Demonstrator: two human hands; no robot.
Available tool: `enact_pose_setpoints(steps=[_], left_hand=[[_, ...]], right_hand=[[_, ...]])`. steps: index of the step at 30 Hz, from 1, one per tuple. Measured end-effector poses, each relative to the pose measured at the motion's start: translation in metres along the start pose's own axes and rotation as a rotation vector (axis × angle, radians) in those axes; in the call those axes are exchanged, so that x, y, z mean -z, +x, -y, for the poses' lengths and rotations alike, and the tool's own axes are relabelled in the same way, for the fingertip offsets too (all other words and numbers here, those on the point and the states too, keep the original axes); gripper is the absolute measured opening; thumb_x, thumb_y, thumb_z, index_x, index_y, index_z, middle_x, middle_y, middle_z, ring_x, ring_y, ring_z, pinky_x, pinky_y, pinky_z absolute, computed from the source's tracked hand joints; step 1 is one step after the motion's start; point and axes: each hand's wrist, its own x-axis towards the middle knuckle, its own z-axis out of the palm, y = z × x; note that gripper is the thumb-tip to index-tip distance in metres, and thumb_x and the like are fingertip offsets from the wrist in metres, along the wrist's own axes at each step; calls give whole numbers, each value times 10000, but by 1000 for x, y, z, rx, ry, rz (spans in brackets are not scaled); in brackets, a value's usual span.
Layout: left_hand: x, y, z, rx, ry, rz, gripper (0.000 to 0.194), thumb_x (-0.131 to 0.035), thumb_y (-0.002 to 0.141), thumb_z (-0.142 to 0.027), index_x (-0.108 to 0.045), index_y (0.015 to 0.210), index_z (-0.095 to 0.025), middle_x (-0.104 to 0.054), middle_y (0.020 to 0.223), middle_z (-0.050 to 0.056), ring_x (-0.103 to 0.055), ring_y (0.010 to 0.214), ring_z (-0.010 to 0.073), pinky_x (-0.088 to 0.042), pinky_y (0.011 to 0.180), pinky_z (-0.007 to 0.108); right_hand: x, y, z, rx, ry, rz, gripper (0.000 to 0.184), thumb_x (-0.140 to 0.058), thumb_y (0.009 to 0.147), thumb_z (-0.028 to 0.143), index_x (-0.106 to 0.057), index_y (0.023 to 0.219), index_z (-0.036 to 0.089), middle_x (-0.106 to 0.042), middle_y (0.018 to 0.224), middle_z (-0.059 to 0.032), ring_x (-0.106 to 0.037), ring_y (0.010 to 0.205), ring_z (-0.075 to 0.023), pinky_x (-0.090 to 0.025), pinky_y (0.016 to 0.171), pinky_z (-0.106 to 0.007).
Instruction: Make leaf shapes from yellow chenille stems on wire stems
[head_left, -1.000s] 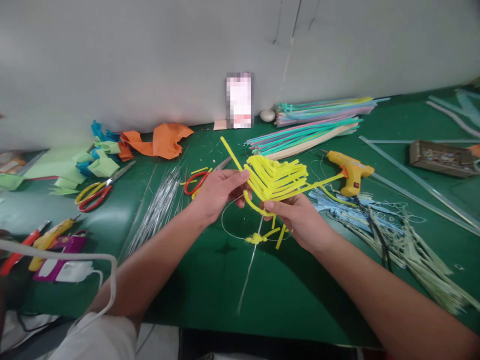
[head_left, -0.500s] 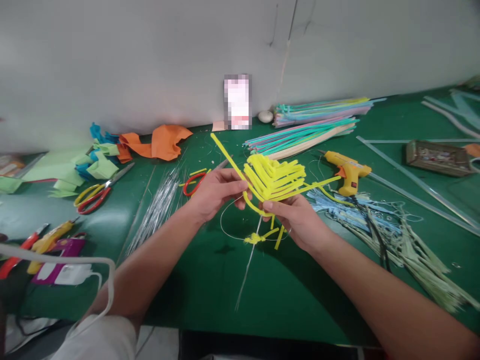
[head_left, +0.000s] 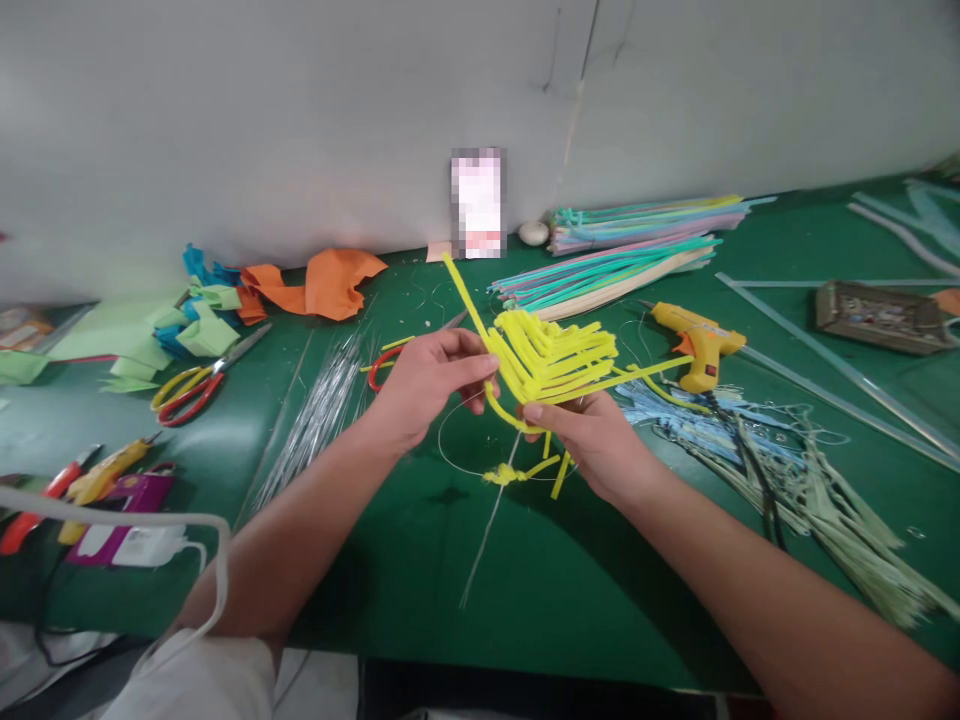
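Note:
Above the table I hold a leaf-like piece of yellow pipe cleaners (head_left: pixel 551 355), its slanting rows meeting along a middle line. My right hand (head_left: pixel 577 428) grips it at its lower end, thumb on top and most fingers hidden beneath. My left hand (head_left: pixel 456 370) pinches a loose yellow strand at the left edge, whose free end points up and away. Another strand sticks out to the right. Below the leaf hang a thin wire stem (head_left: pixel 491 535) and a small yellow twisted knot (head_left: pixel 506 474) with short ends.
A yellow glue gun (head_left: pixel 701 343) lies to the right, beside blue and green fibre strands (head_left: pixel 817 490). Coloured pipe cleaners (head_left: pixel 622 275) lie behind. Scissors (head_left: pixel 191 390), silvery wires (head_left: pixel 311 425) and crepe paper (head_left: pixel 330 285) are on the left. A phone (head_left: pixel 478 205) leans on the wall.
The free end of the loose yellow strand has swung slightly right and more upright. My left hand has shifted a little; the right hand keeps its grip.

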Motion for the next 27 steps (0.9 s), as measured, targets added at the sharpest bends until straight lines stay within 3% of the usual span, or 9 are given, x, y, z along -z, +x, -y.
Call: enact_pose_setpoints(steps=[18,27], left_hand=[[-5,-5,-6,5,-8,-28,133,-618,774,-201,-608,656,-140,-637,587,-4,-584,487,86,-472,475,205],[-5,-1,-1,121,-136,37,129,-631,735,-255,-603,689,-138,-603,590,-10,-576,504,78,-419,417,170]], right_hand=[[-5,-1,-3,84,-56,0,233,-819,682,326,-767,893,243,-750,921,-25,-630,684,-131,-536,574,-257],[-5,-1,-4,62,-39,-11,285,-834,650,339,-763,909,241,-751,945,-31,-656,741,-160,-540,576,-267]])
